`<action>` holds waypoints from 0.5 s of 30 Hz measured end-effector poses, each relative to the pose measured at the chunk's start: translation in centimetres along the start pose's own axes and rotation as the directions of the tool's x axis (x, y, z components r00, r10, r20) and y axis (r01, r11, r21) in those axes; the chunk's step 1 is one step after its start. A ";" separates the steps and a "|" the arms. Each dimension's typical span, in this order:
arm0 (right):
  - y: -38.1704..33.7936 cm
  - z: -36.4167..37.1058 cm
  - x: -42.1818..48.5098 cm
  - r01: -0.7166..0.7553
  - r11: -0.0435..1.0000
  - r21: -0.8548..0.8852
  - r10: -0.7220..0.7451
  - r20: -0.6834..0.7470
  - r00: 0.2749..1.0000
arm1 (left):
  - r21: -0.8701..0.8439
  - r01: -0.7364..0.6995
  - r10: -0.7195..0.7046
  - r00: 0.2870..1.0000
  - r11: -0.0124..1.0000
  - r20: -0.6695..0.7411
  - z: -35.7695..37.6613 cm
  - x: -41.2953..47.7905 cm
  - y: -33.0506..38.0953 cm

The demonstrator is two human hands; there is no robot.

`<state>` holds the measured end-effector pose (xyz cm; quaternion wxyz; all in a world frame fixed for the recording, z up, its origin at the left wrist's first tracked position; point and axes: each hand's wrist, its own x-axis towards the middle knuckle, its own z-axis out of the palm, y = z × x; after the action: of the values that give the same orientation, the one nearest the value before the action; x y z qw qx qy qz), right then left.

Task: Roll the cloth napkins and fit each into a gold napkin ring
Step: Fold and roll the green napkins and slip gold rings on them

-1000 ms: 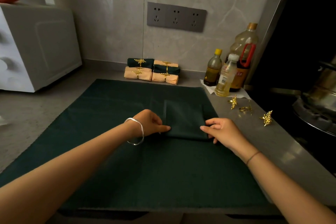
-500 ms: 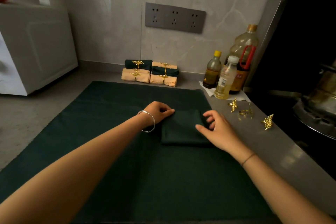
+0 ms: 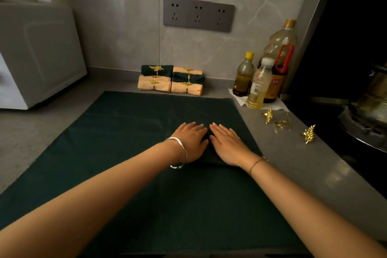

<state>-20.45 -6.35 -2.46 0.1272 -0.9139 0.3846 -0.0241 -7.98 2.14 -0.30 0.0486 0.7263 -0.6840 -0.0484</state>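
Left: the left hand (image 3: 191,141) is pressing flat on the folded dark green cloth napkin (image 3: 209,158), grasping nothing
Right: the right hand (image 3: 227,144) is pressing alongside, likewise released
Napkin: lying right of centre on the large dark green fabric mat (image 3: 125,132), palms hiding its long axis
Rings: gold leaf-shaped metal napkin rings (image 3: 282,124) lying off the mat's right edge, nearer the right hand

Dark green mat (image 3: 125,132) seen as matt woven cloth, folded napkin (image 3: 209,160) of the same dull cloth, leaf-shaped napkin rings (image 3: 308,135) in shiny gold metal, worktop (image 3: 303,174) finished smooth grey with faint sheen, wall tiles (image 3: 125,27) glazed glossy, bottles (image 3: 258,88) of clear plastic.
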 end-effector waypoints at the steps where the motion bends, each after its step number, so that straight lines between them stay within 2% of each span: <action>1: 0.0 0.0 0.0 0.003 1.000 0.005 -0.003 -0.001 1.000 | 0.025 0.007 -0.008 0.999 1.000 0.041 0.5 -0.5 0.4; 3: 0.0 0.1 -0.1 0.002 1.000 0.023 -0.001 -0.006 1.000 | 0.027 0.032 -0.035 0.995 0.999 0.089 1.6 -1.1 0.7; 8: 0.7 -0.3 -1.2 -0.005 0.998 0.068 0.011 -0.085 0.996 | -0.011 0.028 -0.027 0.995 1.000 0.091 2.3 -1.5 0.5; 11: 1.7 -0.8 -3.2 0.154 0.988 0.019 -0.150 -0.134 0.980 | -0.030 0.013 -0.010 0.995 0.999 0.094 2.3 -1.4 0.3; 13: 2.3 -1.1 -4.8 0.250 0.968 0.018 -0.247 -0.092 0.965 | -0.041 -0.003 0.007 0.996 0.999 0.084 2.3 -1.5 0.2; 15: 2.9 -1.3 -6.3 0.280 0.960 0.027 -0.280 -0.021 0.960 | -0.061 -0.030 0.035 0.996 0.998 0.080 2.2 -1.6 0.1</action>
<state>-27.11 -4.12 -1.64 0.1326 -0.9569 0.2522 -0.0553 -8.49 3.67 -2.50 0.0431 0.7107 -0.6954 -0.0976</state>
